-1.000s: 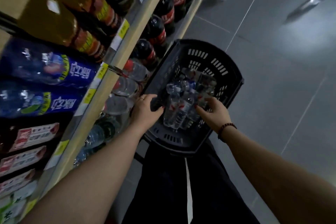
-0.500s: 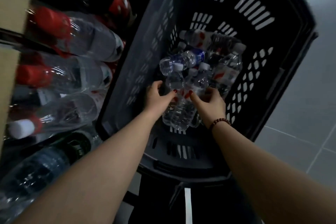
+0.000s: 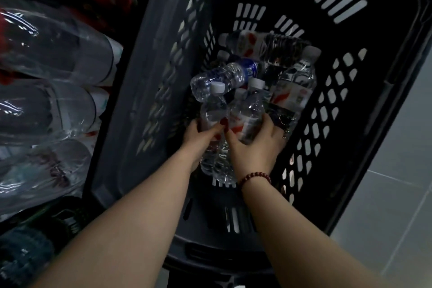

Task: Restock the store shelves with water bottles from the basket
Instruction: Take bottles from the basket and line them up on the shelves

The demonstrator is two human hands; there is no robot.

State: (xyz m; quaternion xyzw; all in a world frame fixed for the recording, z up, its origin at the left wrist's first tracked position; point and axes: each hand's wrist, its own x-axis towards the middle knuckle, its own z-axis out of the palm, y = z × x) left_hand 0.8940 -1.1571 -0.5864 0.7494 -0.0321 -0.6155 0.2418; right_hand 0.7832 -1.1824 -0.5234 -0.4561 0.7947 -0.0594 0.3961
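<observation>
A black slotted basket (image 3: pixel 364 105) fills the middle of the head view, and several clear water bottles lie in its bottom. My left hand (image 3: pixel 203 138) grips one clear bottle (image 3: pixel 212 112) with a white cap. Beside it, my right hand (image 3: pixel 254 147) grips a second bottle (image 3: pixel 249 112) with a red and white label. Both bottles point caps away from me. A blue-labelled bottle (image 3: pixel 229 77) lies across just beyond them. More red-labelled bottles (image 3: pixel 294 91) rest further back in the basket.
Large clear bottles (image 3: pixel 58 47) lie on their sides on the low shelf at the left, close to the basket's left wall (image 3: pixel 149 91). Dark bottles (image 3: pixel 25 255) sit at the lower left. Grey tiled floor (image 3: pixel 397 217) shows at the right.
The view has come much closer to the basket. Both hands have closed round two bottles; a second ago the left hand held the basket's rim and the right was reaching in.
</observation>
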